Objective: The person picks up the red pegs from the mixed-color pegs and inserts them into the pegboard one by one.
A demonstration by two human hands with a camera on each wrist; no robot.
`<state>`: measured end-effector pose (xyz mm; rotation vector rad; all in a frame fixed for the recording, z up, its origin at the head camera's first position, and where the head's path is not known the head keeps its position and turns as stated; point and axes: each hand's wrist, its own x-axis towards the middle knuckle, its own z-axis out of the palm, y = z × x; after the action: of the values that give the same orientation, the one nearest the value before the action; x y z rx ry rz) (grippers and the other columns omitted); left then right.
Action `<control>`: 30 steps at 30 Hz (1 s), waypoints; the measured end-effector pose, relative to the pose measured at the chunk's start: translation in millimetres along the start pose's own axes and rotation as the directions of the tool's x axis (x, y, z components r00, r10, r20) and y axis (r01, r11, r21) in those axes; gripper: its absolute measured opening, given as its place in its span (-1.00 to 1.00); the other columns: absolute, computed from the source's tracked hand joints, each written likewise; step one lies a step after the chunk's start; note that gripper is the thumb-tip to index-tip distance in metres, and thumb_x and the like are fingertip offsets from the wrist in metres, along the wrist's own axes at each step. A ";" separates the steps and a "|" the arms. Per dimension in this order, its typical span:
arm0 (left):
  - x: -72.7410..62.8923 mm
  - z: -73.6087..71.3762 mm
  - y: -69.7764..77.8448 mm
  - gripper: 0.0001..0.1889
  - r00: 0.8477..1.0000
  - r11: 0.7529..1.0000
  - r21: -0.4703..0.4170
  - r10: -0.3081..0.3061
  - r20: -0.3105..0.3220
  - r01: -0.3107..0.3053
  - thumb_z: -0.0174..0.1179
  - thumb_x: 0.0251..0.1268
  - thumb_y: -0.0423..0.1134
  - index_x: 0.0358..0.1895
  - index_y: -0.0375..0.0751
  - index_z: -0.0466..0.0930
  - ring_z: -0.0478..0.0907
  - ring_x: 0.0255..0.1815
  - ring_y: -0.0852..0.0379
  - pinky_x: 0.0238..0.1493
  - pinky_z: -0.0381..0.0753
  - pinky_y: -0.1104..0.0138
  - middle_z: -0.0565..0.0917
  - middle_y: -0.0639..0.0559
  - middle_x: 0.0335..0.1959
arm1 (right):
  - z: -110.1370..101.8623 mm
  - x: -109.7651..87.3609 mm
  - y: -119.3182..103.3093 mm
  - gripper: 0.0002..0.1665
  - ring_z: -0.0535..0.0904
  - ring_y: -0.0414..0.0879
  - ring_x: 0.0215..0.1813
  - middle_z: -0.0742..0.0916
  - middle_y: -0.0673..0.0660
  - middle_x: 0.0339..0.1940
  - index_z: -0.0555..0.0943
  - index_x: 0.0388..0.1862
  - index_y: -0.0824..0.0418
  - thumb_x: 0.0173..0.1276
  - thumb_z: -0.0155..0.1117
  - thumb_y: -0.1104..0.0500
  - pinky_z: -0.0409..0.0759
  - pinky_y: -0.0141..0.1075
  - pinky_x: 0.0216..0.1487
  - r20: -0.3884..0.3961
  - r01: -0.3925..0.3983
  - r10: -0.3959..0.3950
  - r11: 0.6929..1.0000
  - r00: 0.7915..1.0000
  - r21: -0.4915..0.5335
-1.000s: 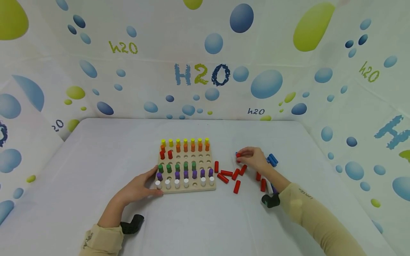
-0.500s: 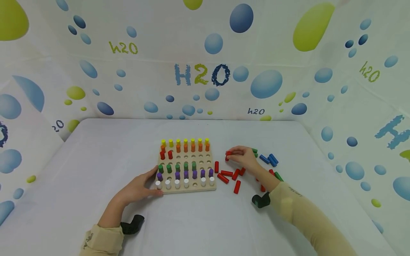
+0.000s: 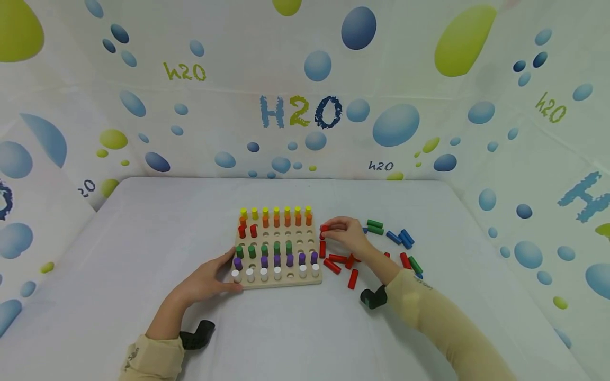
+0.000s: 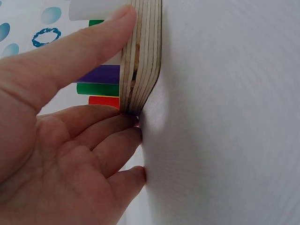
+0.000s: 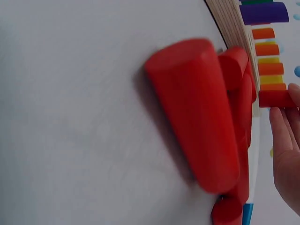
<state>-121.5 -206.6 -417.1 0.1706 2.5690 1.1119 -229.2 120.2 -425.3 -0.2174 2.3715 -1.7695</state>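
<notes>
A wooden pegboard (image 3: 281, 286) lies on the table, carrying rows of yellow, orange, red, green, purple and white pegs. Two red pegs (image 3: 253, 230) stand at the left of the red row, with bare holes to their right. My left hand (image 3: 205, 280) rests against the board's near left corner, thumb at the front edge and relaxed fingers along the side. Between thumb and fingertips, my right hand (image 3: 351, 235) pinches a red peg (image 5: 273, 99) just beyond the board's right edge. In the right wrist view, loose red pegs (image 5: 194, 117) lie close to the camera.
Several loose red pegs (image 3: 352, 279) lie right of the board, below the right hand. Green pegs (image 3: 375, 224) and blue pegs (image 3: 406, 239) are scattered farther right. A black wrist camera (image 3: 374, 297) hangs under the right sleeve.
The right hand has moved left with the red peg, from among the loose pegs to the board's right edge. Green and blue pegs have come into sight behind it. The left hand stays put.
</notes>
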 end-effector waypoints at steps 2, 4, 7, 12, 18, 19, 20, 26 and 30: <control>-0.1 0.0 -0.1 0.09 1.000 1.000 -0.004 0.000 0.002 0.000 0.39 -0.09 0.04 0.43 -0.30 -0.11 -0.11 0.39 -0.30 0.26 0.02 -0.17 0.02 -0.33 0.40 | 4.5 0.6 -1.8 -0.69 0.62 -0.04 -0.10 0.68 0.19 -0.14 0.56 -0.09 0.32 0.17 0.31 0.28 0.52 -0.27 0.05 0.003 0.007 -0.007 1.000 1.000 0.007; -0.3 -0.1 0.0 0.09 1.000 1.000 -0.007 0.000 0.005 0.000 0.39 -0.09 0.04 0.43 -0.29 -0.11 -0.11 0.39 -0.30 0.26 0.01 -0.17 0.02 -0.33 0.40 | 8.8 1.2 -3.3 -0.69 0.62 -0.03 -0.10 0.68 0.21 -0.13 0.56 -0.09 0.34 0.17 0.31 0.30 0.53 -0.27 0.03 0.010 0.016 -0.016 1.000 1.000 0.019; -0.4 -0.2 0.4 0.09 1.000 1.000 -0.010 0.001 0.006 -0.001 0.39 -0.09 0.03 0.43 -0.29 -0.12 -0.12 0.39 -0.30 0.26 0.01 -0.17 0.02 -0.33 0.40 | 14.9 1.8 -6.2 -0.70 0.63 -0.02 -0.10 0.68 0.22 -0.13 0.55 -0.10 0.36 0.17 0.30 0.32 0.55 -0.27 0.00 0.018 0.010 -0.010 0.999 1.000 0.043; -0.6 -0.4 0.4 0.09 1.000 1.000 -0.006 0.000 0.004 0.000 0.39 -0.10 0.03 0.43 -0.29 -0.11 -0.12 0.39 -0.30 0.26 0.02 -0.17 0.02 -0.33 0.40 | 24.2 3.5 -10.8 -0.71 0.63 -0.03 -0.13 0.69 0.21 -0.16 0.56 -0.11 0.35 0.17 0.30 0.33 0.56 -0.29 -0.02 0.009 -0.019 0.018 0.998 1.000 0.061; -0.4 -0.7 -0.6 0.09 1.000 1.000 0.005 0.015 0.004 -0.015 0.39 -0.09 0.04 0.42 -0.31 -0.11 -0.10 0.39 -0.30 0.26 0.02 -0.18 0.04 -0.34 0.39 | 35.6 7.6 -13.4 -0.73 0.64 -0.05 -0.15 0.69 0.19 -0.18 0.57 -0.15 0.35 0.15 0.32 0.34 0.57 -0.29 -0.03 0.011 -0.014 0.013 0.996 1.000 0.084; -0.3 -0.9 -0.8 0.09 1.000 1.000 0.008 0.022 0.003 -0.022 0.39 -0.09 0.03 0.42 -0.31 -0.11 -0.09 0.39 -0.31 0.26 0.02 -0.17 0.05 -0.34 0.39 | 37.5 8.0 -13.8 -0.74 0.64 -0.05 -0.16 0.70 0.19 -0.19 0.57 -0.15 0.34 0.14 0.32 0.34 0.57 -0.30 -0.03 0.012 -0.012 0.011 0.996 1.000 0.085; -0.3 -1.1 -1.0 0.08 1.000 0.999 0.010 0.031 0.002 -0.031 0.39 -0.09 0.03 0.42 -0.32 -0.11 -0.09 0.38 -0.31 0.26 0.02 -0.17 0.05 -0.35 0.38 | 39.5 8.4 -14.1 -0.74 0.64 -0.06 -0.16 0.70 0.19 -0.19 0.57 -0.16 0.35 0.14 0.32 0.35 0.57 -0.30 -0.04 0.014 -0.006 0.005 0.996 1.000 0.086; -0.4 -1.7 -1.3 0.08 0.998 0.998 0.005 0.056 0.002 -0.056 0.39 -0.08 0.01 0.42 -0.33 -0.11 -0.08 0.38 -0.31 0.27 0.02 -0.17 0.06 -0.35 0.38 | 49.5 11.3 -14.3 -0.74 0.65 -0.11 -0.22 0.71 0.20 -0.23 0.58 -0.18 0.39 0.11 0.33 0.37 0.60 -0.35 -0.16 0.029 0.038 -0.041 0.995 0.999 0.089; -1.0 -1.2 -0.7 0.07 0.999 0.999 0.000 0.052 0.003 -0.052 0.38 -0.08 0.01 0.42 -0.33 -0.11 -0.09 0.38 -0.31 0.27 0.02 -0.17 0.06 -0.34 0.38 | 55.0 12.7 -15.5 -0.75 0.66 -0.09 -0.24 0.71 0.26 -0.24 0.58 -0.19 0.44 0.11 0.32 0.40 0.62 -0.34 -0.18 0.052 0.074 -0.080 0.991 0.995 0.112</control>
<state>-121.0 -208.1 -416.6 0.2397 2.5752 1.1292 -229.0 61.7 -426.4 -0.3430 2.2481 -1.8954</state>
